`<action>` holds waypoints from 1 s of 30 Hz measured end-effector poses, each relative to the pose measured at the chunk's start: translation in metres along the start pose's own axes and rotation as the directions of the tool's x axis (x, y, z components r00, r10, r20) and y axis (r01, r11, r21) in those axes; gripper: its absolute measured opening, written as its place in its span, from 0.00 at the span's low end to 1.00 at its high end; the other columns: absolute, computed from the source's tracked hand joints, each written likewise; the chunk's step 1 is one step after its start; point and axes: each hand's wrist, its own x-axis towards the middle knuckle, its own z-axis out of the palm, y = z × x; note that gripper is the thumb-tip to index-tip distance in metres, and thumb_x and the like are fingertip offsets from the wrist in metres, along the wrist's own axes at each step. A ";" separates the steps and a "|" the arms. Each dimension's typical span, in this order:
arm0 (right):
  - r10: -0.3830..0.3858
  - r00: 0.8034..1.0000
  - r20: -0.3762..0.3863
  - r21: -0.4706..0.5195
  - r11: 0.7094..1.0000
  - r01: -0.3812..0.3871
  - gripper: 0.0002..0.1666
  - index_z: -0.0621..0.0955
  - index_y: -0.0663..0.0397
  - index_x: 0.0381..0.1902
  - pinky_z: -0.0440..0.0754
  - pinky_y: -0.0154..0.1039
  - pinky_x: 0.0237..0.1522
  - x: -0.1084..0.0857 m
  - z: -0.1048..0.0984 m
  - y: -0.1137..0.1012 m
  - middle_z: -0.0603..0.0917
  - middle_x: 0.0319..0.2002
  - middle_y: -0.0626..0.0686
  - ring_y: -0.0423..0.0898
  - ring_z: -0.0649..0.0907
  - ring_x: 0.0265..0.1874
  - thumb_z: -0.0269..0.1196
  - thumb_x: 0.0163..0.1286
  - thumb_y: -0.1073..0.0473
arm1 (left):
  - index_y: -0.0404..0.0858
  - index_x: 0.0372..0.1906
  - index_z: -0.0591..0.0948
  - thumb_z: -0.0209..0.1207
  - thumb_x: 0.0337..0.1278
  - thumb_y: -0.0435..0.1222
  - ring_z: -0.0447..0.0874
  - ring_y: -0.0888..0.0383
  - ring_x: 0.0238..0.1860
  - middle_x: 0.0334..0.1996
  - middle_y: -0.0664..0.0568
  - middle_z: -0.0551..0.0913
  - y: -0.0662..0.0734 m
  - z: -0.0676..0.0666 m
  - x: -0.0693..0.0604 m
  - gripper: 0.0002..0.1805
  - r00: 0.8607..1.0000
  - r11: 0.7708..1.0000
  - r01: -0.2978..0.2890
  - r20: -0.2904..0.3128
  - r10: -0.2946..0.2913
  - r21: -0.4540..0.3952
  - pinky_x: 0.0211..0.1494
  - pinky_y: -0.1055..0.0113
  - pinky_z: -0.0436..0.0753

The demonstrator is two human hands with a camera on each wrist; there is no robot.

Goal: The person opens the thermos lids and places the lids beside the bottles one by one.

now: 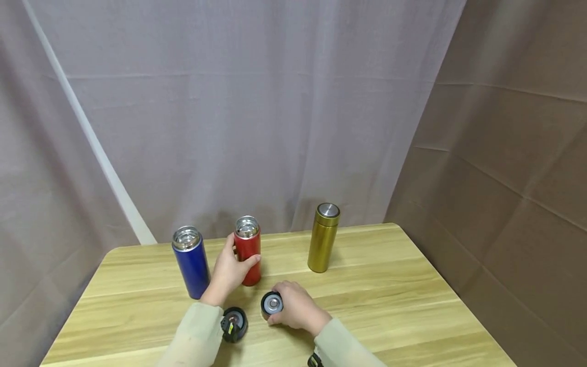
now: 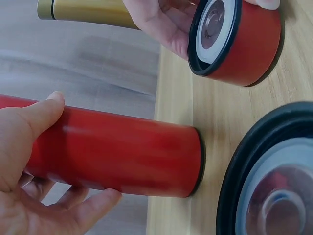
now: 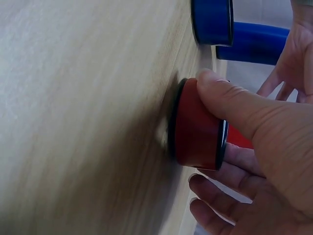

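Observation:
My left hand (image 1: 232, 268) grips the body of a red thermos bottle (image 1: 249, 250), which stands upright on the table with its steel mouth uncovered. In the left wrist view, the thumb and fingers curl around the red thermos bottle (image 2: 122, 152). My right hand (image 1: 299, 307) pinches a red thermos lid (image 3: 198, 127) between thumb and fingers, its hollow inner side facing up. The lid is at the tabletop, slightly tilted; whether it touches the wood I cannot tell. Nearest my left wrist lies a blue thermos lid (image 3: 212, 22), inner side up.
An uncapped blue thermos bottle (image 1: 192, 267) stands left of the red one. Farther right, a gold thermos bottle (image 1: 322, 244) stands with its lid on. The wooden table (image 1: 390, 300) ends at the grey curtain (image 1: 238, 127) behind and the brown curtain (image 1: 513, 178) on the right.

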 end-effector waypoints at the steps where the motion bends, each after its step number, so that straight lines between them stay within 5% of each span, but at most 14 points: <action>1: 0.003 1.000 0.001 0.000 1.000 -0.003 0.39 0.79 0.58 0.50 0.76 0.41 0.47 -0.001 0.001 0.000 0.80 0.43 0.48 0.45 0.77 0.42 0.79 0.43 0.46 | 0.43 0.70 0.60 0.72 0.48 0.39 0.77 0.40 0.56 0.60 0.38 0.74 -0.001 0.001 0.000 0.45 1.000 1.000 0.000 -0.001 0.000 -0.003 0.56 0.44 0.76; 13: 0.012 1.000 -0.026 -0.013 1.000 -0.012 0.37 0.79 0.57 0.48 0.76 0.40 0.41 -0.003 0.005 0.001 0.79 0.39 0.47 0.45 0.76 0.38 0.79 0.42 0.46 | 0.40 0.71 0.59 0.72 0.49 0.39 0.74 0.39 0.59 0.61 0.36 0.73 -0.001 0.006 0.001 0.46 1.000 0.999 0.015 -0.019 -0.016 -0.028 0.58 0.42 0.73; 18: 0.001 0.999 -0.032 0.008 1.000 -0.001 0.40 0.78 0.59 0.54 0.76 0.43 0.49 -0.006 0.008 0.001 0.80 0.46 0.50 0.47 0.77 0.44 0.77 0.46 0.45 | 0.41 0.72 0.57 0.71 0.50 0.39 0.74 0.40 0.59 0.62 0.37 0.72 -0.002 0.005 0.002 0.47 1.000 1.000 0.025 -0.012 -0.026 -0.017 0.60 0.43 0.72; 24: 0.026 0.998 -0.054 0.105 0.994 -0.020 0.56 0.65 0.58 0.70 0.74 0.49 0.57 -0.019 0.004 0.008 0.75 0.57 0.55 0.50 0.75 0.55 0.72 0.51 0.35 | 0.38 0.72 0.54 0.71 0.50 0.40 0.70 0.40 0.62 0.63 0.37 0.68 0.003 0.004 -0.004 0.49 0.999 0.999 -0.015 -0.041 0.016 0.034 0.63 0.43 0.69; 30: 0.067 0.988 -0.142 0.191 0.981 -0.039 0.52 0.64 0.52 0.71 0.77 0.50 0.53 -0.036 -0.027 0.025 0.74 0.58 0.51 0.51 0.78 0.53 0.66 0.57 0.32 | 0.39 0.73 0.52 0.71 0.49 0.46 0.67 0.41 0.64 0.65 0.40 0.63 0.020 -0.004 -0.018 0.52 0.991 0.988 -0.094 -0.084 0.105 0.120 0.62 0.42 0.70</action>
